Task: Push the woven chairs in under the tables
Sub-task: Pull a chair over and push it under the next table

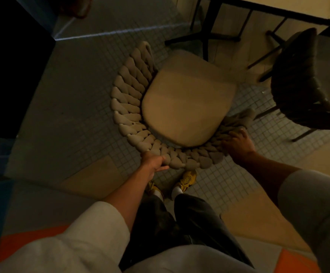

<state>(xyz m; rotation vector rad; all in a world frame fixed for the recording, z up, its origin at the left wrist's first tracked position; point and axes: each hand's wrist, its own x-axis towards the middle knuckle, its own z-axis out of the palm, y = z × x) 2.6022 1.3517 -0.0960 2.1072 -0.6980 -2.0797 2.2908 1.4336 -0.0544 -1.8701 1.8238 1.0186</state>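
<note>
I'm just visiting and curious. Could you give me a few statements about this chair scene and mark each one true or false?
1. The left hand and the right hand both have a grip on the braided back of the beige-cushioned woven chair. True.
2. That chair is already tucked fully under the pale table with black legs. False: its seat stands out on the small-tiled grey floor, short of the table.
3. A darker woven chair stands to the right, beside the table. True.
4. The person wears red shoes. False: the shoes are yellow.
</note>
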